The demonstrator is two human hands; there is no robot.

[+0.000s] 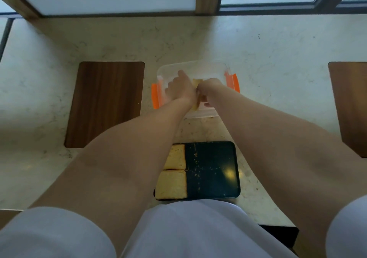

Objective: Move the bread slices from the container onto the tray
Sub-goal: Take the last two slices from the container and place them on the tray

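Reaching with both arms outstretched into the container (198, 66), left hand (181, 87) and right hand (208, 86) pinching a bread slice (197, 82)

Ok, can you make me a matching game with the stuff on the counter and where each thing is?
Things:
1. tray
2. container
3. wooden board
4. two bread slices

Places:
A. left of the container
B. lying on the tray's left side
C. nearest the person
D. under both hands

Pairs: 1-C, 2-D, 3-A, 4-B
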